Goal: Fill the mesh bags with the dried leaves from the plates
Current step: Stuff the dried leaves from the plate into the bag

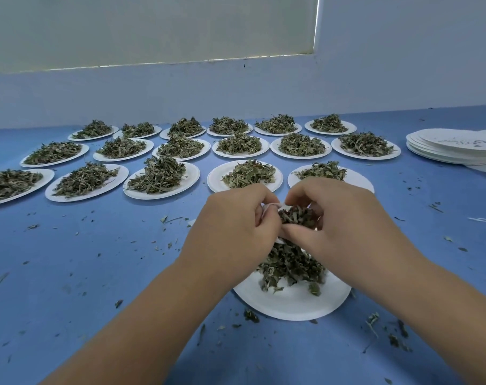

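Smooth blue table (pixel 97 259) is covered in rows of round white paper plates (pixel 192 175), each heaped with crinkly dried leaves (pixel 158 173); a flat stack (pixel 445 151) is parked far right. Over the nearest plate (pixel 292 304), a thin white mesh bag (pixel 267 211) is pinched by the left hand (pixel 230 226), and a leafy wad is gripped against it by the right hand (pixel 347 223). Crumbs (pixel 397 334) are scattered about.

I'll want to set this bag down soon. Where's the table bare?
Left of the near plate, the blue table is bare but for leaf crumbs, up to the front row of leaf plates. Another patch lies right of it, before the stack of empty plates. The three back rows are crowded.
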Motion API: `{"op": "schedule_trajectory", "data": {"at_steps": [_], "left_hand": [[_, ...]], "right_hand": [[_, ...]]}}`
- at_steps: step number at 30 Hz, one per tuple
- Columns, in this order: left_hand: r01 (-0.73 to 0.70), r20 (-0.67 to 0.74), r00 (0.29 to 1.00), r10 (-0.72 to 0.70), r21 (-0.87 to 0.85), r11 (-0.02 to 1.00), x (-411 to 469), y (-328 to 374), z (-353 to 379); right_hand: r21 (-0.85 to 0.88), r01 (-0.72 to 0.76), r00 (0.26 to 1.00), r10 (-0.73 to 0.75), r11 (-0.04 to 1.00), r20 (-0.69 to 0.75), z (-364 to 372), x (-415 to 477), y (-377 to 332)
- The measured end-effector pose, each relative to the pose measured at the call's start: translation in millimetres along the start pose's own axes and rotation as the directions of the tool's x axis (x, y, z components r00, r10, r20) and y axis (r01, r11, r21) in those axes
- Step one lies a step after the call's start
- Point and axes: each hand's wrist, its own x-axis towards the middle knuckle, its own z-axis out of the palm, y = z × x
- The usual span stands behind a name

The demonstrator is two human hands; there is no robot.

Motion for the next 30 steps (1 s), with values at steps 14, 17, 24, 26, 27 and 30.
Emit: {"op": "schedule_trajectory", "data": {"at_steps": [14,17,24,26,27,30], "left_hand": [[0.101,-0.001,0.995,-0.102,-0.136,0.986,0.8,3.5,-0.9],[0.105,0.006,0.994,-0.105,-0.146,0.984,1.0,5.1,-0.9],[0.192,-0.001,0.981,-0.195,-0.191,0.963,2.8,2.7,-4.7],[0.212,-0.011,0.976,-0.218,-0.191,0.958,3.9,1.3,-6.9],[0.220,-0.020,0.973,-0.228,-0.193,0.956,4.6,0.7,-7.9],[0.235,-0.036,0.968,-0.247,-0.206,0.950,5.9,0.3,-10.4]], "right_hand": [[0.173,0.082,0.996,-0.073,0.981,-0.055,0.9,-1.6,-0.6],[0.077,0.120,0.991,-0.116,0.990,-0.060,3.7,0.1,-2.4],[0.235,0.131,0.989,-0.109,0.963,-0.104,-8.2,-1.5,-0.6],[0.263,0.100,0.985,-0.059,0.959,-0.161,-14.0,-0.6,2.7],[0.262,0.069,0.988,-0.030,0.963,-0.151,-16.3,0.1,5.8],[0.226,-0.070,0.995,0.052,0.972,0.082,-17.8,2.3,13.6]]}}
